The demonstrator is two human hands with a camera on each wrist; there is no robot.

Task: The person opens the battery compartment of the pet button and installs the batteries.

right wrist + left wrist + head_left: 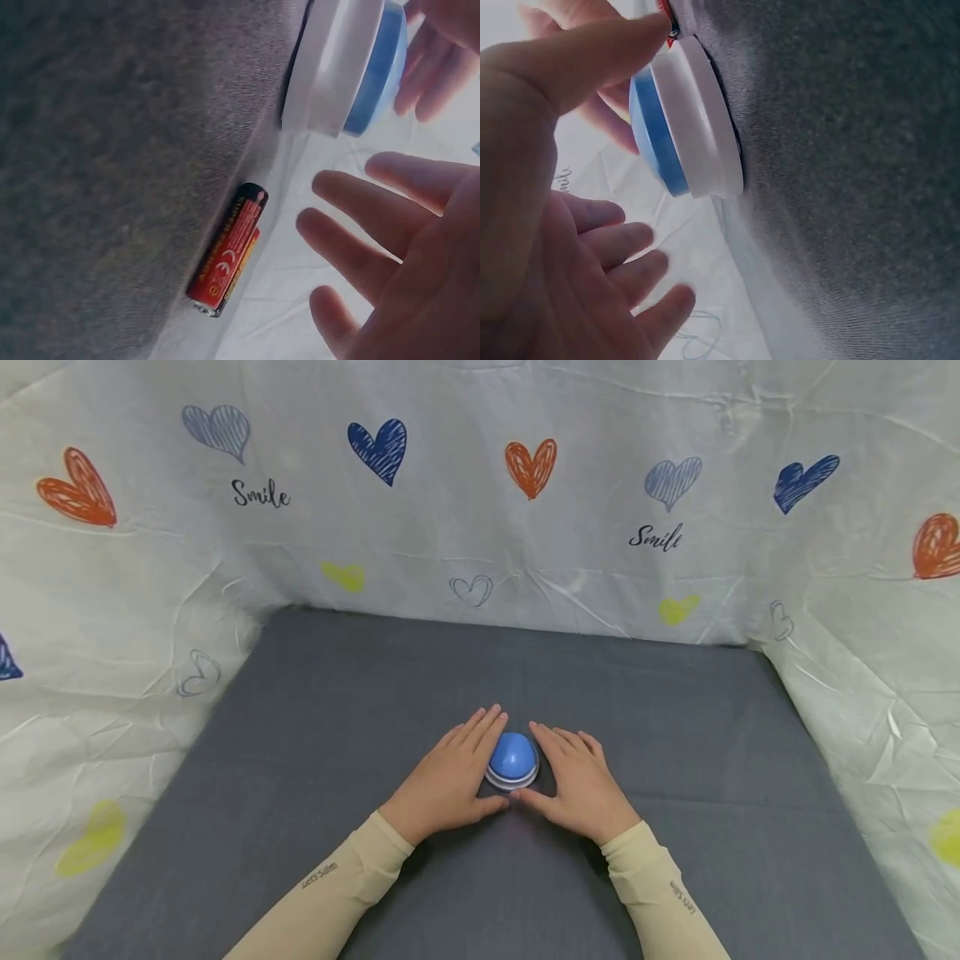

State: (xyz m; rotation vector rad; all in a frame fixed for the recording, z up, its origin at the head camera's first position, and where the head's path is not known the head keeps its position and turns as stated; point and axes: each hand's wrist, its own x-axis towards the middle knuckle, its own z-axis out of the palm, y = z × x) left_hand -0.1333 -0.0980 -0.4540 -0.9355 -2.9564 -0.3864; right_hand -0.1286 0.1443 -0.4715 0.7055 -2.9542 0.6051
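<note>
A round push button (513,757) with a blue domed top and a white base sits upright on the dark cloth, between the two hands. My left hand (447,774) is beside it on the left, fingers straight and thumb stretched toward its near side. On the other side, my right hand (579,782) has its fingers extended and spread, with the thumb tip near the base. In the right wrist view, a red and black battery (229,251) lies on the cloth by the right fingers, with another partly hidden behind it. The head view hides these batteries.
Dark grey cloth (375,685) covers the table. A white curtain (450,527) printed with hearts and "Smile" hangs behind it and along both sides.
</note>
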